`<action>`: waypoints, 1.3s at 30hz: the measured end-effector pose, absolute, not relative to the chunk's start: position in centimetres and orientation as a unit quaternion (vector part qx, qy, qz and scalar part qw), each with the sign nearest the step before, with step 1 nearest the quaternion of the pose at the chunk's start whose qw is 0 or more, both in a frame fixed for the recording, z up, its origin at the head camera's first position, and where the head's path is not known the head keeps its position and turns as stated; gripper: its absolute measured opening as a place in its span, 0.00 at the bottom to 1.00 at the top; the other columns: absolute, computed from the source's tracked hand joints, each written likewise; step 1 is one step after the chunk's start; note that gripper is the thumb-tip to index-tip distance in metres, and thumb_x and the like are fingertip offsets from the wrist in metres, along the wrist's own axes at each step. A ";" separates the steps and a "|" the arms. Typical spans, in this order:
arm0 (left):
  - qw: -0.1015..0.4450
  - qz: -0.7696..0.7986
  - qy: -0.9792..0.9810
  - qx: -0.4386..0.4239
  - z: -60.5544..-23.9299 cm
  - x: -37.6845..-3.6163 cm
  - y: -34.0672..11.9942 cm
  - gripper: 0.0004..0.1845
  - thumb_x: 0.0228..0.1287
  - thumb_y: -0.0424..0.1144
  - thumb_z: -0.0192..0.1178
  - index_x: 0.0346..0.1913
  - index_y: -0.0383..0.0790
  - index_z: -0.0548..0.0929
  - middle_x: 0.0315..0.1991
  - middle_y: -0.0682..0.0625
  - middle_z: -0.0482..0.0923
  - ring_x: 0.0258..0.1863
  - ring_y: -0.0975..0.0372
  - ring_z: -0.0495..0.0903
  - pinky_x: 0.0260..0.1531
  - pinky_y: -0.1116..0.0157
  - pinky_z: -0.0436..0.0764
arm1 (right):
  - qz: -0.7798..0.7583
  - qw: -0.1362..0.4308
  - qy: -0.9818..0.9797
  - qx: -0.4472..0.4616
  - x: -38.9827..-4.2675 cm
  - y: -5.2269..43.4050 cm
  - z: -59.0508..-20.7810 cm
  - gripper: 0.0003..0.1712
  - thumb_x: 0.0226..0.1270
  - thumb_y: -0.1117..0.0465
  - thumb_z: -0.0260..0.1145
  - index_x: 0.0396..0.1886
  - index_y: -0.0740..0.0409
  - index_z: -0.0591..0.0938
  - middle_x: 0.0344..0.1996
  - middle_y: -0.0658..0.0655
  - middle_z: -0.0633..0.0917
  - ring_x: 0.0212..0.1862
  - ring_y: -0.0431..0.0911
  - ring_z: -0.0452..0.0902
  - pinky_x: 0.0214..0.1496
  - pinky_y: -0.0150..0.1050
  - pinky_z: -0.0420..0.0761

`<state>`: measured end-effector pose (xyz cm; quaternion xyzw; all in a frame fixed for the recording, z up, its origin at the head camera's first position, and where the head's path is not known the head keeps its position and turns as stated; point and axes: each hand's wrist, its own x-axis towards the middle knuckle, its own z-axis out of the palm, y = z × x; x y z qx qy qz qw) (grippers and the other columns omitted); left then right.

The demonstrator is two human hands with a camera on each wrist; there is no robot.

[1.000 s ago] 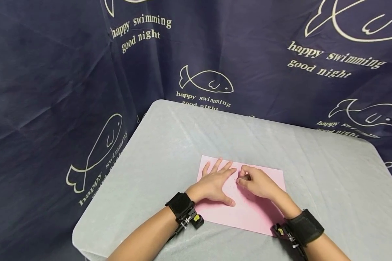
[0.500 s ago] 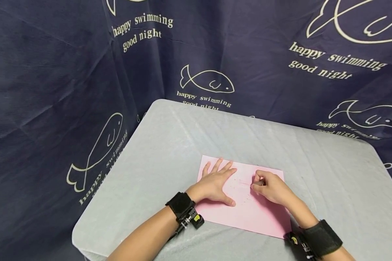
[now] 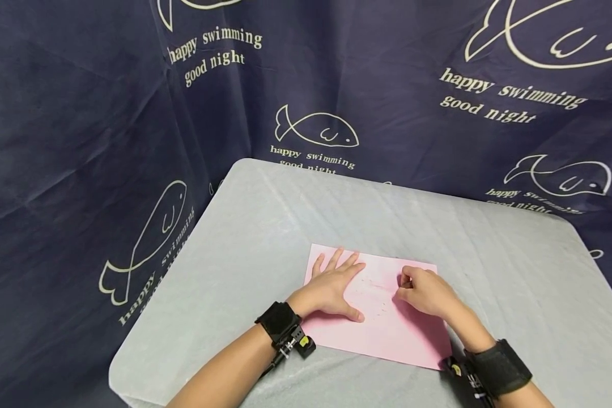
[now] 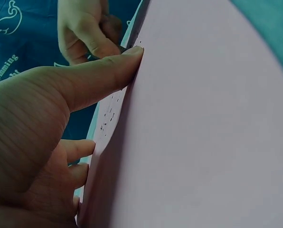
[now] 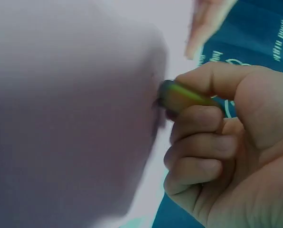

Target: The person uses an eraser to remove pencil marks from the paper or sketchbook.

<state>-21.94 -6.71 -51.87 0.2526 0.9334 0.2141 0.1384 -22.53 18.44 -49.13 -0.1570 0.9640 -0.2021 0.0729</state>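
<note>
A sheet of pink paper (image 3: 377, 340) lies on the table. My left hand (image 3: 331, 292) rests on its left part, fingers and thumb spread apart. Over the right part of the sheet, my right hand (image 3: 425, 292) pinches a small eraser (image 5: 185, 98), yellowish-green with a dark end, between thumb and curled fingers. The eraser is mostly hidden in the head view. In the right wrist view its dark end is close to the paper. Between the hands, dark crumbs (image 4: 110, 114) and a faint pinkish line show on the sheet.
The table has a light grey cloth (image 3: 265, 226) and rounded corners. A dark blue curtain (image 3: 398, 130) with white fish outlines and lettering hangs behind it and on the left. Both wrists wear black straps (image 3: 279, 324) with small cameras.
My right hand has slid to the right across the paper with the eraser, mostly in the first half second. More crumbs show between the hands. My left hand stays in place.
</note>
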 end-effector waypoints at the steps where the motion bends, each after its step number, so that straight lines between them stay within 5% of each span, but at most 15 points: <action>1: 0.139 0.215 0.933 0.252 -51.9 -21.9 -6.7 0.62 0.44 0.67 0.76 0.82 0.56 0.56 0.84 0.56 0.41 0.84 0.54 0.31 0.78 0.41 0.33 | -0.204 0.075 0.963 -0.160 -22.7 18.2 -49.0 0.07 0.58 0.62 0.68 0.28 0.52 0.76 0.20 0.47 0.73 0.26 0.41 0.67 0.30 0.36 0.65; 12: 0.141 0.210 0.933 0.255 -52.1 -22.0 -6.7 0.62 0.45 0.68 0.75 0.82 0.55 0.56 0.84 0.56 0.41 0.84 0.53 0.31 0.78 0.39 0.34 | -0.316 0.127 0.913 -0.225 -24.2 14.7 -50.1 0.06 0.69 0.60 0.67 0.35 0.52 0.77 0.20 0.45 0.74 0.24 0.37 0.69 0.28 0.32 0.68; 39: 0.138 0.209 0.935 0.252 -52.1 -22.1 -6.8 0.63 0.43 0.68 0.76 0.82 0.57 0.55 0.85 0.57 0.40 0.84 0.54 0.31 0.78 0.40 0.34 | -0.224 0.075 0.955 -0.181 -22.7 18.0 -50.0 0.14 0.53 0.66 0.69 0.23 0.48 0.71 0.17 0.43 0.67 0.24 0.39 0.65 0.28 0.33 0.61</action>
